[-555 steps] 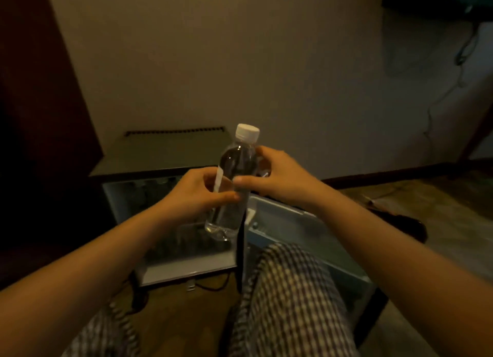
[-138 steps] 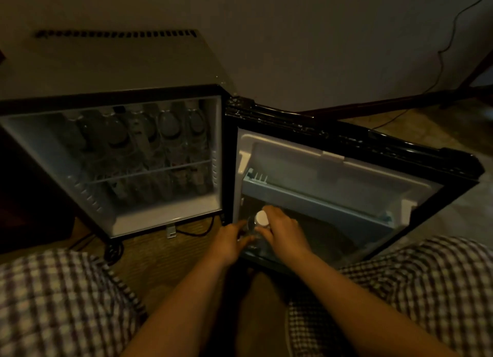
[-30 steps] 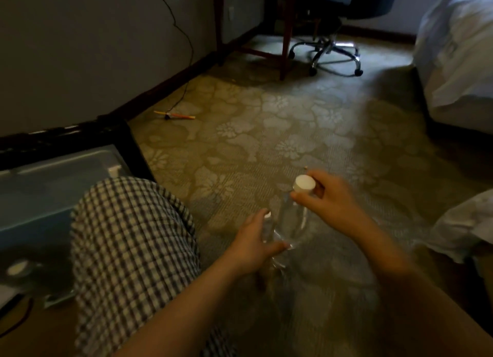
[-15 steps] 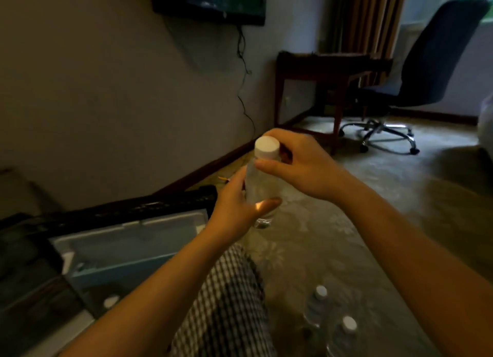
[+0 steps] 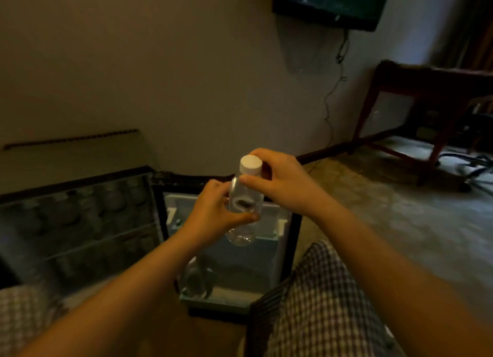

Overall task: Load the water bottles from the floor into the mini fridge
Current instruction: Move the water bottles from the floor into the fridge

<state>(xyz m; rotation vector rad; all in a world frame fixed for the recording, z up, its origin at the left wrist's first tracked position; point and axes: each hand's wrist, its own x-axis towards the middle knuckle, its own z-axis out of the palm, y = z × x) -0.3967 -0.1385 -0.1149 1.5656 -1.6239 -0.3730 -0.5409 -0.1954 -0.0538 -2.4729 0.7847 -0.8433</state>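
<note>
Both hands hold a clear plastic water bottle [image 5: 244, 210] upright above the open mini fridge [image 5: 80, 223] door: left hand [image 5: 213, 218] wraps its body, right hand [image 5: 280, 183] pinches beneath the white cap [image 5: 250, 164].

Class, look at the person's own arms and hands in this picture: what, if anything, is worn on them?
Both forearms are bare up to the picture's edge, with no sleeve showing. The left hand and right hand wear no gloves; no ring, watch or bracelet is visible in the dim light. Checked fabric covers the knees.
</note>
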